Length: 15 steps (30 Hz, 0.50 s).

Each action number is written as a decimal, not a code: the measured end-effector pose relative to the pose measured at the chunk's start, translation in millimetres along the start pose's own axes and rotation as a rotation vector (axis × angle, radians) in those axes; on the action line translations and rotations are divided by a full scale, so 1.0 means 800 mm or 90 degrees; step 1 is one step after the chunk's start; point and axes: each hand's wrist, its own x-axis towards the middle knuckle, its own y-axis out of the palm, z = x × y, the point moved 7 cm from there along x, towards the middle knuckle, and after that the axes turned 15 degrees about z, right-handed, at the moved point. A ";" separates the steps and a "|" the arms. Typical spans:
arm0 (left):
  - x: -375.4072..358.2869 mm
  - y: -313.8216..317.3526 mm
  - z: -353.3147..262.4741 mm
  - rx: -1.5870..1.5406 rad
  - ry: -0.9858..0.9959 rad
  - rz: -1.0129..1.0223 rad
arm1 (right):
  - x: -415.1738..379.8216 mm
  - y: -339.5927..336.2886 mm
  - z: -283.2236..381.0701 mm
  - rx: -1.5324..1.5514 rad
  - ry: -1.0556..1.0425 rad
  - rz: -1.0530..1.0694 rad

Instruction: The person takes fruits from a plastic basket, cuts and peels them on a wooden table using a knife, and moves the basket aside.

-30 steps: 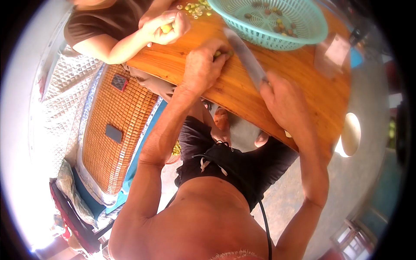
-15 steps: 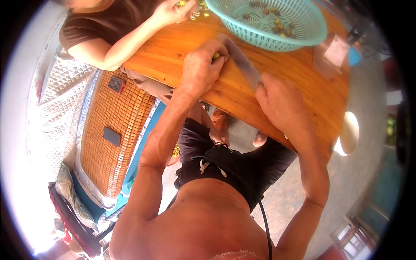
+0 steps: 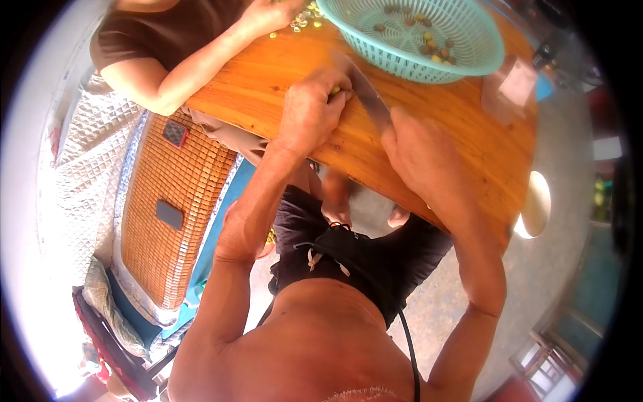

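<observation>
My left hand (image 3: 311,112) rests on the wooden table (image 3: 261,100), fingers closed around a small yellow-green nut or fruit (image 3: 335,90) that shows at the fingertips. In my right hand (image 3: 423,149) is the handle of a knife (image 3: 368,96), the grip hidden under my fingers. Its long blade slants up and left, and its far part lies right beside the nut and my left fingertips. Past the blade stands a turquoise plastic basket (image 3: 408,69), with several small brown and yellow-green round pieces (image 3: 439,50) in it.
Across the table's left corner, another person's arm (image 3: 207,70) reaches over the top beside scattered yellow-green and pale bits (image 3: 303,20). A pale card-like thing (image 3: 518,82) lies at the right. Left of me is a seat with a beaded mat (image 3: 167,248) and a dark flat object (image 3: 169,214).
My right hand and the knife have shifted a little left and up, while my left hand keeps its hold. The other person's hand has moved slightly, and the nut piece in it shows less.
</observation>
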 end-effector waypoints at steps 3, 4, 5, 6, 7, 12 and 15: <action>0.000 -0.002 -0.002 0.002 0.014 -0.006 | 0.002 -0.003 0.011 -0.048 0.001 -0.012; 0.000 -0.002 -0.003 0.004 0.020 -0.008 | 0.004 -0.002 0.012 -0.049 0.002 -0.012; 0.001 -0.002 -0.003 0.002 0.020 -0.007 | 0.007 -0.002 0.010 -0.019 0.007 -0.013; 0.001 -0.002 -0.003 0.007 0.020 -0.005 | 0.009 -0.001 0.009 0.010 0.012 -0.015; 0.001 -0.002 -0.003 0.012 0.020 -0.004 | 0.011 -0.001 0.010 0.010 0.013 -0.015; 0.000 -0.001 -0.002 0.020 0.039 -0.009 | 0.017 0.001 0.016 0.013 -0.018 -0.042; 0.000 -0.001 -0.003 0.020 0.044 -0.008 | 0.024 0.003 0.016 0.015 -0.031 -0.054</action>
